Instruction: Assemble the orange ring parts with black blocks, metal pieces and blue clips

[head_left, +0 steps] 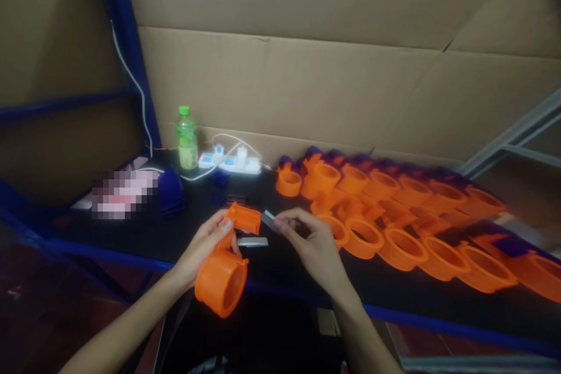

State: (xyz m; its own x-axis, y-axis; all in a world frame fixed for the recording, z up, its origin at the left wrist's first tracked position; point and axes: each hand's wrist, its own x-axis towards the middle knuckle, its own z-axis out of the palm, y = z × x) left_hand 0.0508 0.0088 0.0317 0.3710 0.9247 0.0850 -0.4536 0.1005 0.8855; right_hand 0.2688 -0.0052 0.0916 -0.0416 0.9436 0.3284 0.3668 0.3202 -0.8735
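My left hand (210, 239) is wrapped round an orange plastic tape dispenser (221, 281), whose wide ring hangs low while its narrow head points right. Between the thumb and fingers of my right hand (309, 239) is a small grey metal blade (270, 222) with a toothed edge. The blade's near end is close beside the dispenser's head; whether they touch I cannot tell. On the black table just beneath lies a flat silvery metal strip piece (253, 242), partly covered by my left hand.
Rows of orange tape dispensers (402, 248) with dark blue parts fill the table's right side. At the back stand a green-capped bottle (187, 143) and a white power strip (239, 165) with cables. Dark blue pieces (170, 190) sit at left, near a blurred-out pinkish item (125, 194).
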